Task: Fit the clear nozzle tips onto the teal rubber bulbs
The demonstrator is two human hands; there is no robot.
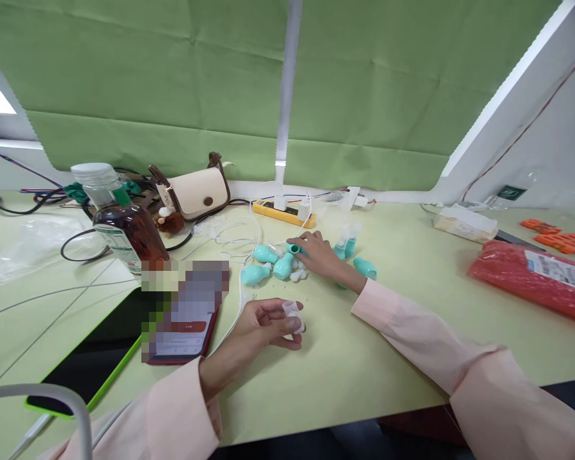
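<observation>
My left hand [268, 322] pinches a small translucent white plastic cap [292, 313] between thumb and fingers, a little above the table. Farther forward, my right hand [317, 253] has its fingertips closed on the neck of a small turquoise bottle [293, 248], whose open mouth faces me. Around it lie other turquoise bottles, one of them on its side [255, 275] at the left. White plastic pieces [298, 273] are scattered just below that hand. Behind my right wrist stand turquoise bottles with clear tops [349, 243], and another bottle [365, 267] lies to their right.
A large bottle of dark liquid [129, 230], a phone [186, 319] and a black tablet-like device [100, 345] occupy the left. At the back are a cream bag [196, 191] and a yellow power strip [285, 213] with cables. A red package [531, 275] lies right.
</observation>
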